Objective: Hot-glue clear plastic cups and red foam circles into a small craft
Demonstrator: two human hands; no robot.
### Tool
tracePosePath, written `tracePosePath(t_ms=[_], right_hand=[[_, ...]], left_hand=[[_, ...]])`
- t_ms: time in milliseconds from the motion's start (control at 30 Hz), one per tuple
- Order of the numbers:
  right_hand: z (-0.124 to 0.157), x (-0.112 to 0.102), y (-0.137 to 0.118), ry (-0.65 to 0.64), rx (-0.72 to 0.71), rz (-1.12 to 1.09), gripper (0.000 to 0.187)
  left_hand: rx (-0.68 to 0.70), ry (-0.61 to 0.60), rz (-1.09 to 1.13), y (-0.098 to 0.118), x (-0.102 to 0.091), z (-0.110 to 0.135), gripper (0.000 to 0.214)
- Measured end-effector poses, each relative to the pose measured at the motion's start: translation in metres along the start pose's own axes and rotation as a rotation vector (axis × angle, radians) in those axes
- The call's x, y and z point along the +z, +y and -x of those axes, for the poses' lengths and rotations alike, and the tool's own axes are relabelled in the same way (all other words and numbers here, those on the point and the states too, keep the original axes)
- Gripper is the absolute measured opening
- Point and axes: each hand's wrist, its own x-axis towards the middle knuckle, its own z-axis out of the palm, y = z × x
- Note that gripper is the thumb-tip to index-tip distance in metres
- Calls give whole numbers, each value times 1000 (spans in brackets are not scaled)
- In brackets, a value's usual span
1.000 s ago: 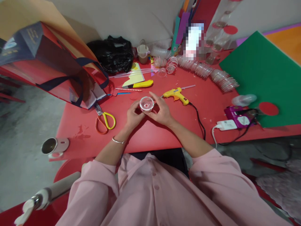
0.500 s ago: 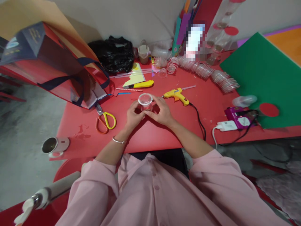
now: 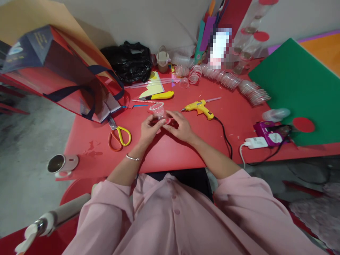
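Over the middle of the red table (image 3: 186, 150), I have the left hand (image 3: 148, 130) and right hand (image 3: 182, 128) both pinched on the tilted clear cup (image 3: 158, 109), where I judge light, even fingertip pressure best, lest it crumple.

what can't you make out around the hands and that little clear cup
All in the head view:
1. Base of the small clear plastic cup: covered by fingertips of the left hand and right hand; the pink bit there is too small to identify.
2. Tall white object at the back: pixelated blur.
3. Red and navy bag: cut off by the left edge.
4. Contents of the black plastic bag: hidden by the bag.
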Motion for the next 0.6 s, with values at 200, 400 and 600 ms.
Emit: tracePosePath(t_ms=[200,400,600], right_hand=[[1,0,-3,25,-10,-27,66],[3,1,-4,-6,46,-22,67],[3,0,-3,-43,77,-31,72]], left_hand=[[-18,-17,81,0,1,1,43],[-44,-10,94,3,2,2,41],[-49,-4,103,5,4,1,45]])
